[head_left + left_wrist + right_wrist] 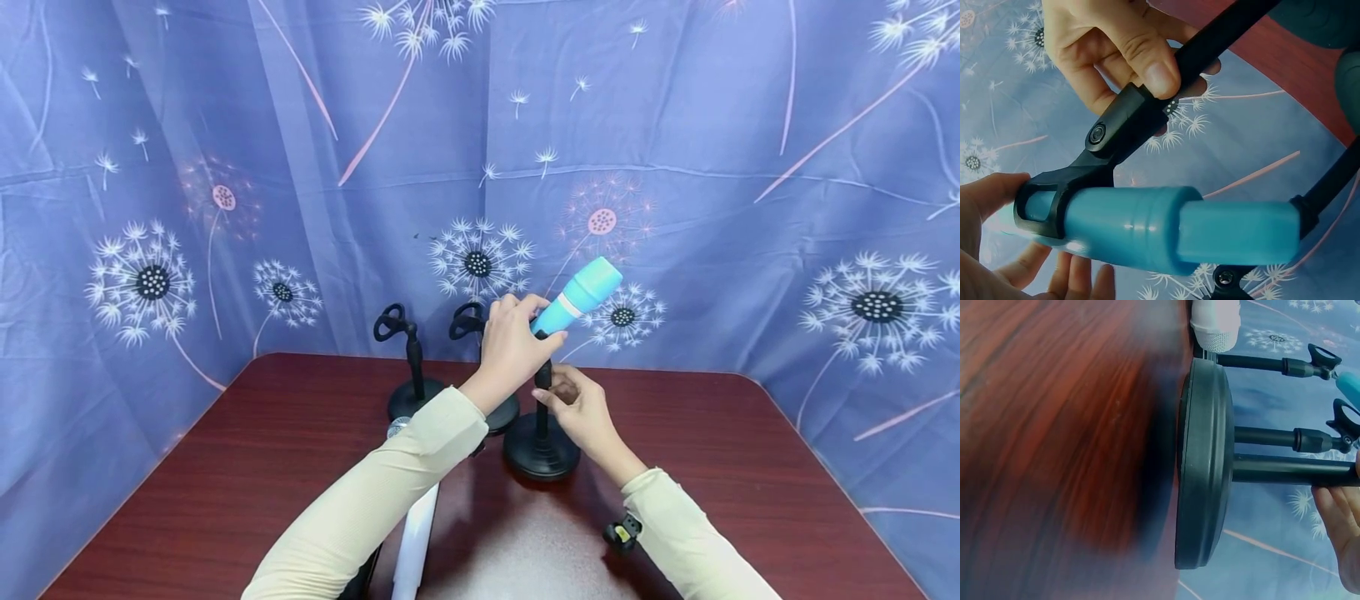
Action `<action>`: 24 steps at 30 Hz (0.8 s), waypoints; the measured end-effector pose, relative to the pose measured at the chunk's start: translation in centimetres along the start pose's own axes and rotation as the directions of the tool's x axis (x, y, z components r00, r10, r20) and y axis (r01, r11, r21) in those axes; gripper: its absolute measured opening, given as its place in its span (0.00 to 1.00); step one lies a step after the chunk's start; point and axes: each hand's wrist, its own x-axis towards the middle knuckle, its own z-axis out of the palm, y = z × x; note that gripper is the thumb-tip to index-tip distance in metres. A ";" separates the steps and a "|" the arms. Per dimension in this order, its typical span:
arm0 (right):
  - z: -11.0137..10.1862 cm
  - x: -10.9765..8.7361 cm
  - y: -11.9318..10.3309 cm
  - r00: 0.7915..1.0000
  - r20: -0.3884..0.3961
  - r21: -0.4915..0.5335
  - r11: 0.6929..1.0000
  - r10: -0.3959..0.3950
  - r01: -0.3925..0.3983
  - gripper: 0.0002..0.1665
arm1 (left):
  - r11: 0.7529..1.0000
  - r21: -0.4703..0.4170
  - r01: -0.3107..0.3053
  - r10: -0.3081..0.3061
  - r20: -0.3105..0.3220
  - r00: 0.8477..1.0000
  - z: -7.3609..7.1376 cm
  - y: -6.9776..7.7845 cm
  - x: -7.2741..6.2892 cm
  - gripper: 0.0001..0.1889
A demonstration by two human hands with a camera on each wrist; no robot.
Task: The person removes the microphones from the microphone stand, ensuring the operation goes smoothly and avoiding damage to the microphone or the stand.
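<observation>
My left hand [513, 337] grips a light-blue microphone [592, 287], which slants up and to the right. In the left wrist view the microphone [1129, 219] sits in the black clip [1063, 187] of a microphone stand, with the left hand's [997, 250] thumb at the clip and its fingers under the microphone. My right hand [585, 412] pinches the upright pole of this stand, just below the microphone. The stand's round black base [542, 458] rests on the table; the base [1204, 475] and pole [1279, 469] show from the side in the right wrist view.
Two more black stands [414, 358] with ring-shaped clips [467, 321] stand to the left, the nearer one partly hidden by my left arm. A white microphone [416, 533] with a silver grille lies beside that arm. A dandelion-print curtain [420, 167] hangs behind the brown table [690, 433].
</observation>
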 end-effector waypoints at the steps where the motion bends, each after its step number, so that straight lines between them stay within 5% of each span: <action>1: 0.0 0.0 0.0 1.000 -0.001 0.000 1.000 -0.003 0.003 0.15 | 1.000 -0.003 -0.004 0.004 -0.006 1.000 0.0 -0.1 0.0 0.23; 24: 0.1 -0.2 0.0 0.997 -0.016 -0.054 0.996 -0.070 0.069 0.16 | 0.998 0.029 -0.047 0.049 -0.057 0.997 0.0 -0.7 -0.3 0.20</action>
